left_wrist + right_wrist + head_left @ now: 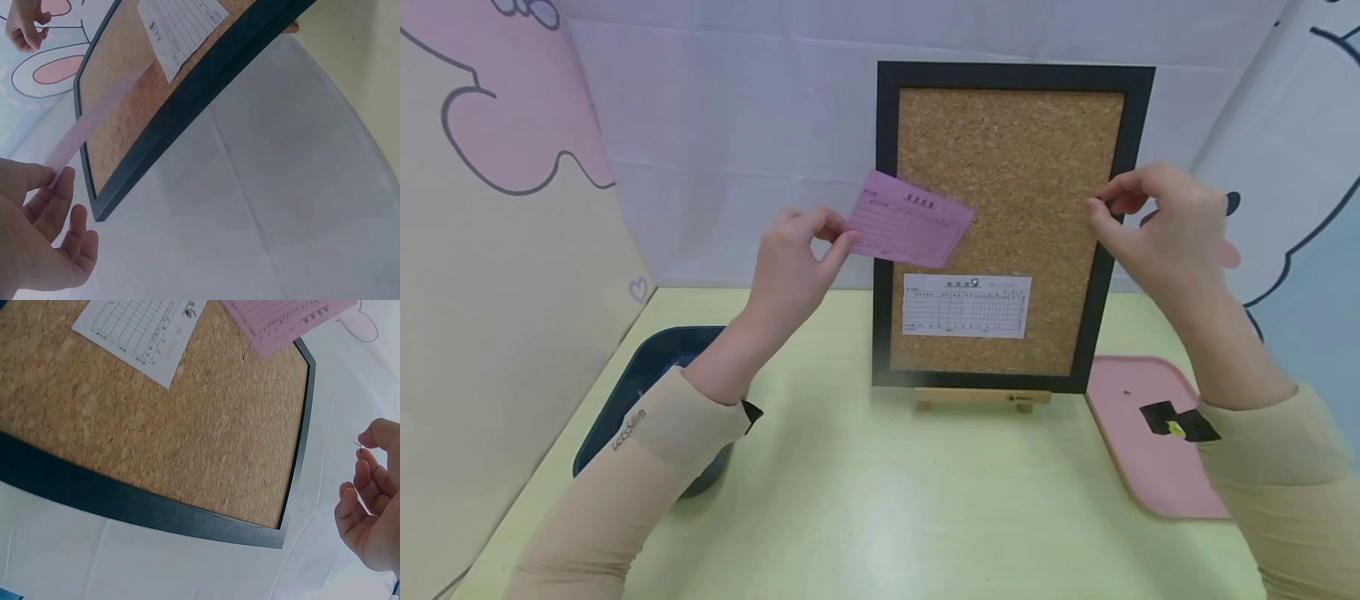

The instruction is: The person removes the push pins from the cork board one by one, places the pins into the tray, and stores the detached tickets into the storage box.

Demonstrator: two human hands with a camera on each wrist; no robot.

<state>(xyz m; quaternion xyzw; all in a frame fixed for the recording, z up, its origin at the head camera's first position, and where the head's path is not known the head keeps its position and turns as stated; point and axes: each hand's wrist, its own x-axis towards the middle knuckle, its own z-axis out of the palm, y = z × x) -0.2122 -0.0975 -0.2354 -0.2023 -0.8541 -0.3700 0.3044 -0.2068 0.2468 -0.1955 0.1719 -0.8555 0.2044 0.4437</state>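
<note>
My left hand (796, 260) pinches a pink printed form (913, 221) by its left edge. The slip stands tilted in front of the left part of a black-framed cork board (1011, 158). Lower on the board hangs a white printed form (966, 310), with a small round silvery tack (190, 312) at its top edge. Near the board's right frame, my right hand (1176, 221) holds a tiny thumbtack (359, 445) between thumb and index finger, its thin point showing in the right wrist view. The other fingers of that hand are loosely bent.
A small wooden stand (981, 397) supports the board on the pale green table (865, 500). At the right lies a pink tray (1157, 467) with a tiny dark item on it. Beneath my left forearm is a dark blue bin (651, 358). A white cloth hangs behind.
</note>
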